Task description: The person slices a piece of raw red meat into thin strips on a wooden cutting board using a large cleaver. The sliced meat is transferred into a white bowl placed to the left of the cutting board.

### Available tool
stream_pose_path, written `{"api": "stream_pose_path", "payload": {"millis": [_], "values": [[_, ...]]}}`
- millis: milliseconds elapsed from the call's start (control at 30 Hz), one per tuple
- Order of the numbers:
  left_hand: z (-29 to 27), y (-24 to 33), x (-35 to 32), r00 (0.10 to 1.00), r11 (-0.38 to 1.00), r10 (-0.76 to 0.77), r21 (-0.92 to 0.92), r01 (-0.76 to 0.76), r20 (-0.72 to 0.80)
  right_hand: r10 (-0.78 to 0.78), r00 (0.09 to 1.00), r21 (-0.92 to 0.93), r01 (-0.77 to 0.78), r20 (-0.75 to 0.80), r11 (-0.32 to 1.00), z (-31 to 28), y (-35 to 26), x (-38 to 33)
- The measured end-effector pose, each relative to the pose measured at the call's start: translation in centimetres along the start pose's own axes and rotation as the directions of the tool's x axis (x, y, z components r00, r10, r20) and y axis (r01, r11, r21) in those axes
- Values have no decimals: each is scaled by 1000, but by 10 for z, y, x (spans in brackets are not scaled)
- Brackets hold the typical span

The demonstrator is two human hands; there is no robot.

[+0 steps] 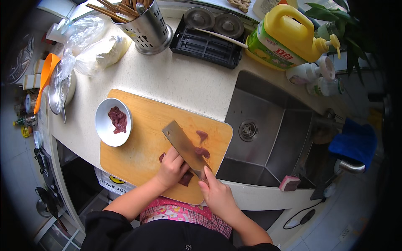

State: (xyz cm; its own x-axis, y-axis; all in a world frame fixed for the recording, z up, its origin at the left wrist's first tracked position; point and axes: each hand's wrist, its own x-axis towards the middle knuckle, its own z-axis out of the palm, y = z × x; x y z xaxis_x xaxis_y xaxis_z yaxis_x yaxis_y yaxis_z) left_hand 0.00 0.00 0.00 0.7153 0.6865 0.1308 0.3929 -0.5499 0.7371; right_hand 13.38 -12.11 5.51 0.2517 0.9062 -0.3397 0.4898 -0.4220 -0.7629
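A wooden cutting board (142,138) lies on the pale counter (180,79). My right hand (215,190) grips the handle of a wide cleaver (184,144), whose blade lies across the board. My left hand (171,167) presses down on a dark red piece of meat (185,178) beside the blade. Two more meat pieces (202,143) sit past the blade on the board's right side. A white bowl (113,122) holding sliced meat stands on the board's left corner.
A steel sink (268,138) opens right of the board, a pink sponge (289,183) on its front rim. A metal utensil holder (146,27), black tray (207,44), yellow jug (289,37) and plastic bags (94,50) line the back.
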Motion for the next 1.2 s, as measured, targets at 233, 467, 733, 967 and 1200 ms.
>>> {"api": "stream_pose_path", "payload": {"millis": [233, 467, 733, 967, 1200], "values": [[-1, 1, 4, 998, 999, 32, 1, -32, -53, 62, 997, 44, -64, 38, 997, -12, -15, 26], [-1, 6, 4, 997, 1000, 14, -23, -16, -75, 33, 999, 146, -31, -10, 989, -44, -8, -4], [-2, 3, 2, 999, 999, 30, -13, -31, -42, 62, 995, -48, -58, 73, 997, -42, -15, -27], [-3, 1, 2, 999, 1000, 9, -30, -10, -33, 77, 991, -102, -66, 106, 993, -44, -23, -28], [-2, 3, 4, 1000, 999, -15, -44, 15, -15, -16, 996, -61, 22, 88, 998, -24, -15, 19]]}}
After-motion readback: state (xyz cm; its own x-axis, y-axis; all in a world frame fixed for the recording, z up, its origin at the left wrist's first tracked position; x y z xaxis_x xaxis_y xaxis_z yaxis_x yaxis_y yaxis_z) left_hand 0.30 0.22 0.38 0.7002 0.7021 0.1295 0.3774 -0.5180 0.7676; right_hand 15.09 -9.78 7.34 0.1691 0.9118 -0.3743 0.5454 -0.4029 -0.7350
